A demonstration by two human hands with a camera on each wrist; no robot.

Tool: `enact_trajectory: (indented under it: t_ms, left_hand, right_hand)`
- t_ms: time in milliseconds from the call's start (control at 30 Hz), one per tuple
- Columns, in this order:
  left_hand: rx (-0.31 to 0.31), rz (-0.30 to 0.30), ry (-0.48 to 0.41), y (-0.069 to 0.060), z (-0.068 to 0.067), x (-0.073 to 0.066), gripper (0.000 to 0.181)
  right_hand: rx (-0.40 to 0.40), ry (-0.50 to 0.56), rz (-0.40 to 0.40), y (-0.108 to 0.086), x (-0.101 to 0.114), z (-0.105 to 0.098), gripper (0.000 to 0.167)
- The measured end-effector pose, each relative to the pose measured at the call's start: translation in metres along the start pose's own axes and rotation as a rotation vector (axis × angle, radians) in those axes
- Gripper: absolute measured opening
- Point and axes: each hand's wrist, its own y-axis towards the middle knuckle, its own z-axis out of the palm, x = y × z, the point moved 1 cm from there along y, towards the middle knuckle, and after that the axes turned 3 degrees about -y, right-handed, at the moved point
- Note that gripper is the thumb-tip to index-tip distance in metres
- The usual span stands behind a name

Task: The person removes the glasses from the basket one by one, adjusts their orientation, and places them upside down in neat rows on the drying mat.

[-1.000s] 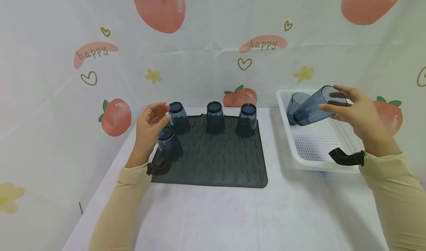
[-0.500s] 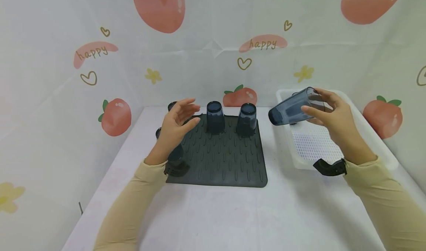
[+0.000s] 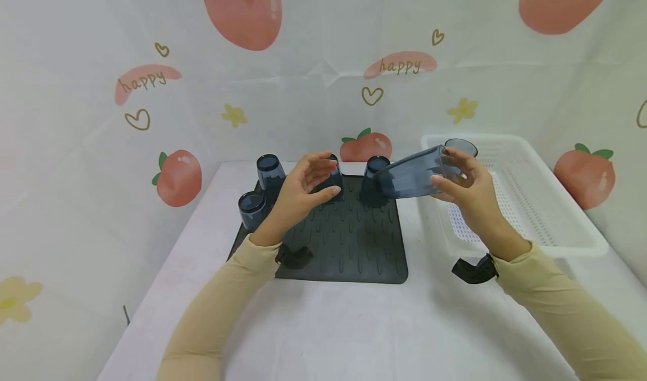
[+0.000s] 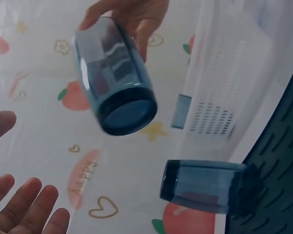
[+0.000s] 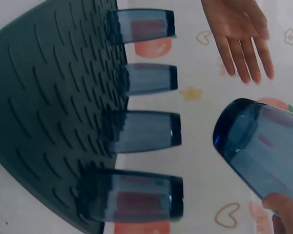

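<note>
My right hand grips a blue-tinted drinking glass near its mouth. The glass is tilted well over, its thick base pointing left, in front of the back right glass on the mat. My left hand hovers over the dark ribbed drying mat, fingers spread and relaxed, holding nothing. Several similar glasses stand upside down on the mat: a back left glass, a front left glass, a back middle glass partly behind my left hand, and a back right glass. In the left wrist view, the held glass shows its base.
A white perforated plastic basket stands on the right of the table. Inside it is another glass, mostly hidden behind my right hand and the held glass. A printed cloth hangs behind the table.
My right hand has carried the glass left from over the basket to the mat's right side, tilting it nearer level. My left hand has moved right, from the left glasses towards the back middle one.
</note>
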Motion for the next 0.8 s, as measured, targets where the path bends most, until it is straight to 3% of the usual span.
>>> enact_trajectory:
  t_ms: [267,600,800]
  left_hand:
    - [0.070,0.004,-0.004,0.003,0.017,0.018,0.067]
    - [0.120,-0.072,-0.019,-0.001,0.036,0.029,0.072]
    - [0.127,-0.074,-0.075,-0.002,0.046,0.033,0.073]
  right_hand:
    - [0.047,-0.034,-0.032,-0.008,-0.012,0.017,0.054]
    - [0.047,0.074,-0.046,-0.015,-0.019,0.031,0.053]
    - [0.043,0.136,-0.028,-0.018,-0.023,0.039,0.051]
